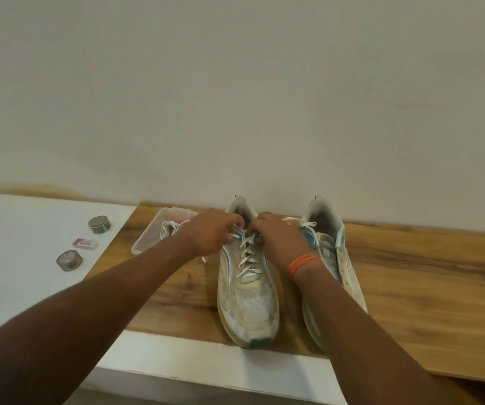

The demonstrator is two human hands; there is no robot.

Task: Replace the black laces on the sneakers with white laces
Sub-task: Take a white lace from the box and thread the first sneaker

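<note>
Pinching the white lace at the top eyelets of the left sneaker with the curled fingers of the left hand and the right hand, both narrowly closed. Standing on the wooden worktop, toe toward the camera, beside the right sneaker. Lying in a clear tray nearby, more white laces.

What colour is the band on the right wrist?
Orange wristband, seen clearly in the head view.
</note>
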